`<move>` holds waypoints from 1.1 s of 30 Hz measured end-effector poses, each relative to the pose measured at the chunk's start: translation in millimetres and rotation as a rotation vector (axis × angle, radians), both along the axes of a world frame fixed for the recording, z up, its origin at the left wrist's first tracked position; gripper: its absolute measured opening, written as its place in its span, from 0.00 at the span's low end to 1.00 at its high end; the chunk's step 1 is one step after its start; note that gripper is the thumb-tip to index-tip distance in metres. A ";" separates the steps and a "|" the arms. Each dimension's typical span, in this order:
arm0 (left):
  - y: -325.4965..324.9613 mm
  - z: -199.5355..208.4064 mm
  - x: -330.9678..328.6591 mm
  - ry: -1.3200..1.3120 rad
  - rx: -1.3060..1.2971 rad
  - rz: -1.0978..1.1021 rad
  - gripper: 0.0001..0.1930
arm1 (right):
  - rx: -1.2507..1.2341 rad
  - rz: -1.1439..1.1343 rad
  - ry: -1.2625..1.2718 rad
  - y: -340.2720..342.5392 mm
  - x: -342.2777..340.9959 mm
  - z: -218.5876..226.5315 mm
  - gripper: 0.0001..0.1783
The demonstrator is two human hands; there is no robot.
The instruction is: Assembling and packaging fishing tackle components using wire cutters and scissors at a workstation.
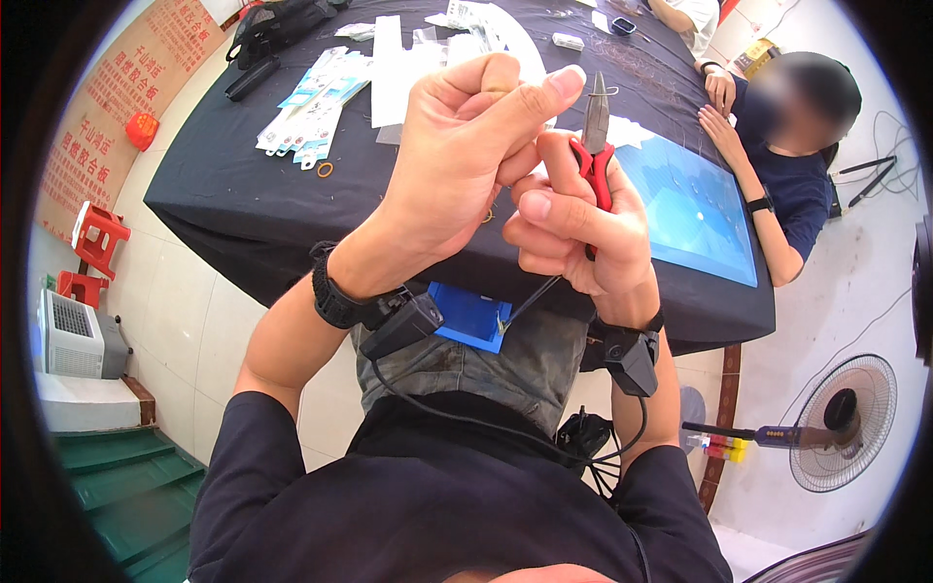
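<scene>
My right hand [588,228] is wrapped around a pair of needle-nose pliers [600,160] with red handles, their grey jaws pointing up and away from me. Close to the jaw tips sits a small thin bent piece of metal [610,92], too small to name. Left of the pliers, my left hand [466,146] is closed, fingers curled in and thumb pointing toward the jaws. Whatever it may pinch is hidden or too fine to see. Both hands are raised above the near edge of the black-covered table [330,219].
Flat packets [316,102] and white paper sheets lie beyond my left hand. A blue mat [695,209] covers the table's right side, where another person [792,146] rests their hands. A blue tray [469,316] is at my lap. A fan [844,423] stands at right.
</scene>
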State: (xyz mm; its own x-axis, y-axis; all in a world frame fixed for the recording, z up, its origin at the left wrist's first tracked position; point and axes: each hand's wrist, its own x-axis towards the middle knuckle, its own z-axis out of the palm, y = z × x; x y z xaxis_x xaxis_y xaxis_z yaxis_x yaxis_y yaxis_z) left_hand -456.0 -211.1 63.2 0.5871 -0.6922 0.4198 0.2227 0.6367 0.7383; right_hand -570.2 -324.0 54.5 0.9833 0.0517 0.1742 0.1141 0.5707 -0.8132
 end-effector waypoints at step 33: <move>3.8 -0.3 24.5 -0.871 0.261 0.536 0.07 | -1.013 -0.822 0.066 -18.8 11.4 -7.7 0.20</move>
State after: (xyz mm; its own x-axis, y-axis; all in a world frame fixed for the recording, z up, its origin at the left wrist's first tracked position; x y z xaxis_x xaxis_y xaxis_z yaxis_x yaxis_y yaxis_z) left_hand -431.5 -207.3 62.9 0.4101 -0.5611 0.7190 -0.7135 0.2937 0.6361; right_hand -558.8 -342.8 46.7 0.7951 -0.4860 0.3628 0.0775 -0.5119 -0.8556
